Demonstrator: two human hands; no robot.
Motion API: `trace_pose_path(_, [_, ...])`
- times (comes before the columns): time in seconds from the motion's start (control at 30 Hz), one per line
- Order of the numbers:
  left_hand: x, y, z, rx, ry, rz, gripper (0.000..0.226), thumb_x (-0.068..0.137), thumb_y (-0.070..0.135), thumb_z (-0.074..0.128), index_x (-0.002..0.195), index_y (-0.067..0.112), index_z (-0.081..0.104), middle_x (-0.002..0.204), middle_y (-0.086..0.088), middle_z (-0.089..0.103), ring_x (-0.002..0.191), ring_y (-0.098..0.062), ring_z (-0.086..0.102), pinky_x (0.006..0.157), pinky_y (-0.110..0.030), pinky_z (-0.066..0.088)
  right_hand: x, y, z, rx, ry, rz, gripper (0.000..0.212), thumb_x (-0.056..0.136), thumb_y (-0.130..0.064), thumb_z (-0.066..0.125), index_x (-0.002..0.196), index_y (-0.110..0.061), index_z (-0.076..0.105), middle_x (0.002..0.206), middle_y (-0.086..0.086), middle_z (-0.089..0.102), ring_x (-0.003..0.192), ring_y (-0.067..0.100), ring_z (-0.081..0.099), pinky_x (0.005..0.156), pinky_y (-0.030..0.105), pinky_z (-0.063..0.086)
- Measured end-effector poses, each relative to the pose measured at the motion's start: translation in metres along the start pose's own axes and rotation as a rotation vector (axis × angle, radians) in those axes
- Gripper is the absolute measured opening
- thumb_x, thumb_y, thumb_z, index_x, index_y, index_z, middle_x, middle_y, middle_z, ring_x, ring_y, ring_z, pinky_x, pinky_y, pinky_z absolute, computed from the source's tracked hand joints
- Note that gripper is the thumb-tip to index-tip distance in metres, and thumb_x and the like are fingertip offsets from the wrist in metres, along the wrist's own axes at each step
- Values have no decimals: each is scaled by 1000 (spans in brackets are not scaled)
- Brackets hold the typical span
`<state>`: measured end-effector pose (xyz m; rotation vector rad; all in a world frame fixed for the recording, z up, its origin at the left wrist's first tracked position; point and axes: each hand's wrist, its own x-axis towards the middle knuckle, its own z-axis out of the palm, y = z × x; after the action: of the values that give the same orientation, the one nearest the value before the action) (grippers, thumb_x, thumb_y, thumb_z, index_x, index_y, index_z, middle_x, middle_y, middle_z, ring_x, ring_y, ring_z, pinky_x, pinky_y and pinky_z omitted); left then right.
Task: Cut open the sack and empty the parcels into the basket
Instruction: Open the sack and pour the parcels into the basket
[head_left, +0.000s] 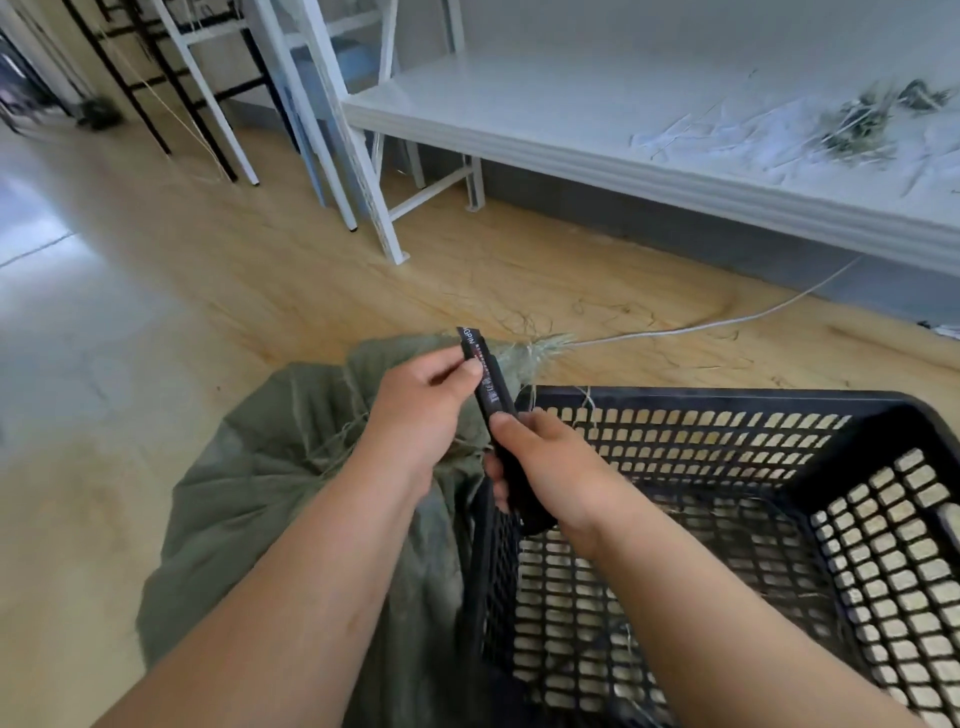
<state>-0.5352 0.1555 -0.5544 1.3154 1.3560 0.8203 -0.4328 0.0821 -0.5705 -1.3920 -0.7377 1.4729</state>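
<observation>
Meanwhile both hands, left hand (415, 410) and right hand (550, 457), grip a black cutter (491, 395) between green sack (270, 499) and basket (727, 400).

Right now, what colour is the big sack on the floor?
The sack is dull green, seen from the head view.

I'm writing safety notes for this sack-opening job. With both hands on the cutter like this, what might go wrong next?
1. Both the left hand and right hand grip the black cutter; a slip could nick a finger.
2. The green sack is slack and beside the black basket, so parcels might spill onto the floor.
</observation>
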Motion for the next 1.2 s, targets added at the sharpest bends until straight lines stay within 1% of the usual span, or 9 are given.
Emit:
trace_pose_path(0.27, [5,-22,-38,-159,-10,-34,32,89,14,65,121,13,63,109,-3,70,101,-20,66,98,-41,49,2,9,24,173,-205,66,42,91,13,41,128,-7,37,86,12,60,66,19,53,61,34,48])
trace_pose_path(0.47, [5,-21,-62,75,23,134,35,90,30,63,125,23,61,110,9,67,98,-1,62,90,-24,49,4,21,32,64,-111,35,34,91,0,56,122,-13,51,90,6,62,76,17,57,69,33,49])
trace_pose_path(0.57, [16,-26,-92,512,147,66,79,83,58,60,146,21,32,146,0,44,130,-20,45,101,-38,38,10,27,27,-173,68,19,22,85,-25,70,104,-21,60,77,0,61,66,13,57,63,29,50])
trace_pose_path(0.63, [16,-32,-97,662,-16,-189,113,70,73,61,153,18,7,159,-7,18,142,-30,26,110,-47,30,15,31,25,-142,147,4,20,81,-26,75,92,-16,61,65,-2,58,54,11,54,58,28,50])
trace_pose_path(0.7, [11,-40,-83,773,-190,-293,125,63,74,67,152,14,3,158,-10,20,141,-31,28,113,-48,30,18,33,26,-147,212,-17,21,80,-26,76,87,-15,59,57,-3,55,47,11,52,54,29,48])
trace_pose_path(0.83, [15,-48,-58,806,-129,-61,78,75,41,74,137,17,34,127,-6,57,114,-31,55,98,-50,44,18,27,25,-145,294,-113,18,82,-24,74,87,-14,59,54,-2,54,43,11,51,47,27,47])
trace_pose_path(1.0, [2,-49,-39,548,183,379,94,79,10,71,145,38,10,139,2,51,96,-20,64,70,-36,54,5,-5,10,-66,486,-319,9,86,-21,67,88,-17,59,56,-1,54,42,10,51,39,21,42])
trace_pose_path(1.1, [-5,-54,-7,654,69,530,99,81,5,65,146,43,1,118,-1,64,56,-6,52,44,-19,33,-3,-21,-1,-64,614,-467,9,86,-23,65,84,-22,57,62,-1,54,49,13,53,44,22,42])
trace_pose_path(1.2, [-12,-66,24,799,-258,555,91,86,7,56,147,43,-2,104,-3,69,57,-14,58,44,-26,40,-5,-29,-7,-132,699,-601,10,83,-26,63,80,-31,55,64,-5,57,53,17,58,50,28,46])
